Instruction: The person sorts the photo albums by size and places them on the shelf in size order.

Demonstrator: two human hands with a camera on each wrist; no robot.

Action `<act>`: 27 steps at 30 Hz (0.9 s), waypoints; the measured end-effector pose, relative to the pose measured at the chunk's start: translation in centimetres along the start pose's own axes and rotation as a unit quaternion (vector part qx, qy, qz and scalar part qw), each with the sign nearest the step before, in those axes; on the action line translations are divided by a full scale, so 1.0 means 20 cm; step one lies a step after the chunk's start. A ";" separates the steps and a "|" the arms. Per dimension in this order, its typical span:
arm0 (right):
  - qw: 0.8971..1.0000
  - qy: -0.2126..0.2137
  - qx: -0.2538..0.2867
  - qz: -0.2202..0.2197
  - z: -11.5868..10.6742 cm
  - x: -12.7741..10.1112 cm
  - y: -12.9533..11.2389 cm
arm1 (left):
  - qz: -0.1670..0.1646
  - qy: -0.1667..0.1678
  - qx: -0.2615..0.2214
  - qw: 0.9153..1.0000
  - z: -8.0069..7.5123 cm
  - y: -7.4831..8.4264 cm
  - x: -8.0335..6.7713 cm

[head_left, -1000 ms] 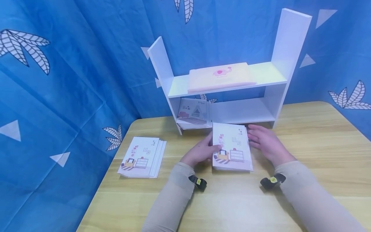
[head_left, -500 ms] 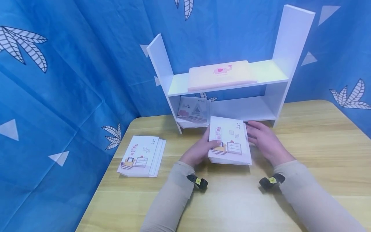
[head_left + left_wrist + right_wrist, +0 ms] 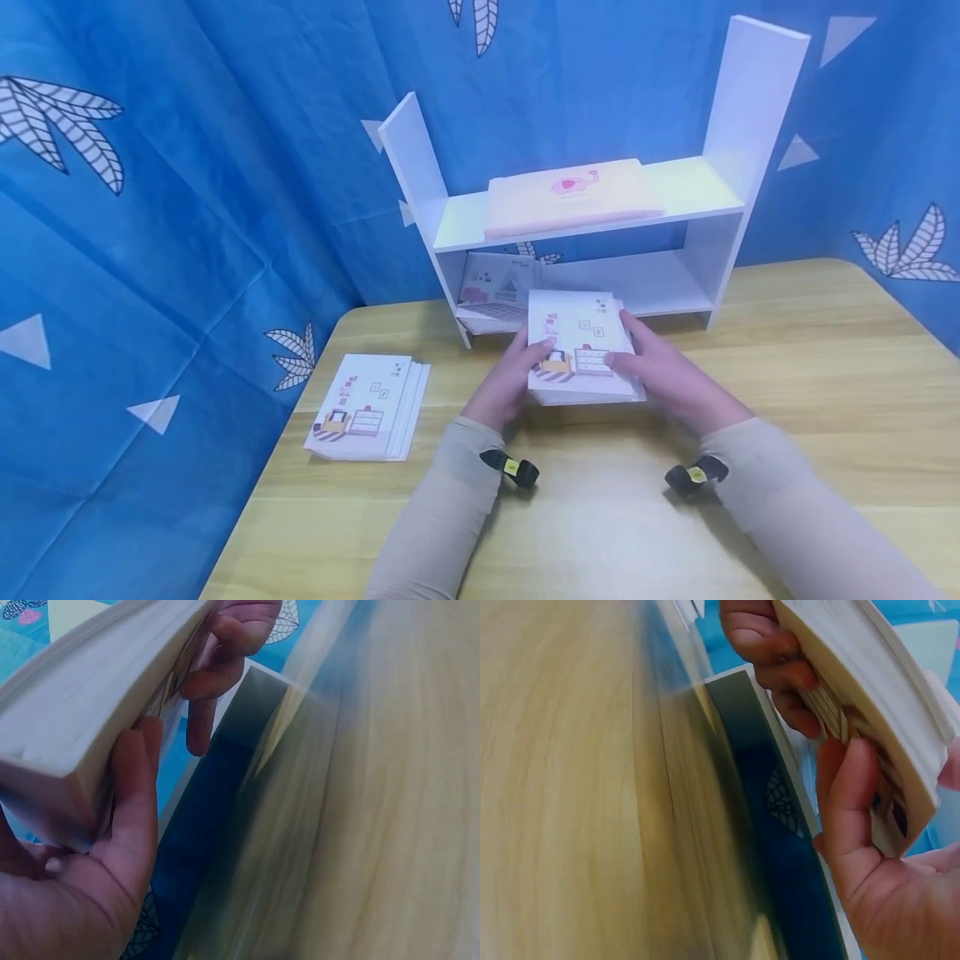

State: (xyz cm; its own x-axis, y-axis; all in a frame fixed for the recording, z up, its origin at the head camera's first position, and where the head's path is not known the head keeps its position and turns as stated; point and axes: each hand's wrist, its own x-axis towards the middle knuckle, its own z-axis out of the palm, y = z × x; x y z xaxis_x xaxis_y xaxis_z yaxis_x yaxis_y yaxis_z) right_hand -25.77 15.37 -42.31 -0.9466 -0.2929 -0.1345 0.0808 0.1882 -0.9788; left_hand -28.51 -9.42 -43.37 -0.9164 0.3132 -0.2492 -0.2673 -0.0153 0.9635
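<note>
A stack of white booklets (image 3: pixel 579 346) with a furniture drawing on the cover is lifted off the wooden table (image 3: pixel 787 400), just in front of the white shelf unit (image 3: pixel 697 196). My left hand (image 3: pixel 517 379) grips its left edge, thumb on the cover. My right hand (image 3: pixel 660 371) grips its right edge, thumb on top. The left wrist view shows the stack (image 3: pixel 82 712) with fingers curled beneath it. The right wrist view shows the same stack (image 3: pixel 870 690) with fingers under it.
A second pile of like booklets (image 3: pixel 367 406) lies at the table's left. A pink cloth-like item with an elephant (image 3: pixel 570 196) lies on the upper shelf. More booklets (image 3: pixel 501 292) stand in the lower shelf's left part. Blue patterned cloth hangs behind.
Both hands closed on the stack's sides and raised it from the table, carrying it away from me toward the shelf unit. The right hand went from flat beside it to gripping.
</note>
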 end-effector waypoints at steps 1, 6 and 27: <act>1.000 0.002 -0.012 -0.004 0.00 0.00 0.00 | 0.006 0.000 -0.008 1.000 0.00 0.00 0.00; 0.999 0.031 -0.019 -0.022 0.00 0.05 0.01 | 0.043 0.010 -0.008 0.999 0.00 0.00 0.01; 0.978 0.185 -0.060 -0.069 -0.01 0.43 -0.06 | 0.119 0.100 0.107 0.982 0.06 -0.01 0.07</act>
State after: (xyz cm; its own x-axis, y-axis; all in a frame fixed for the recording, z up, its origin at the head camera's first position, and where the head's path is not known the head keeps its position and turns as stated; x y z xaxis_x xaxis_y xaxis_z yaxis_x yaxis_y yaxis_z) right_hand -33.99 12.74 -42.24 -0.9959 0.0327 0.0844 -0.0716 0.2860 -0.9556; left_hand -29.39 -7.94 -43.85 -0.9911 0.1327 -0.0072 0.0118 0.1415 0.9899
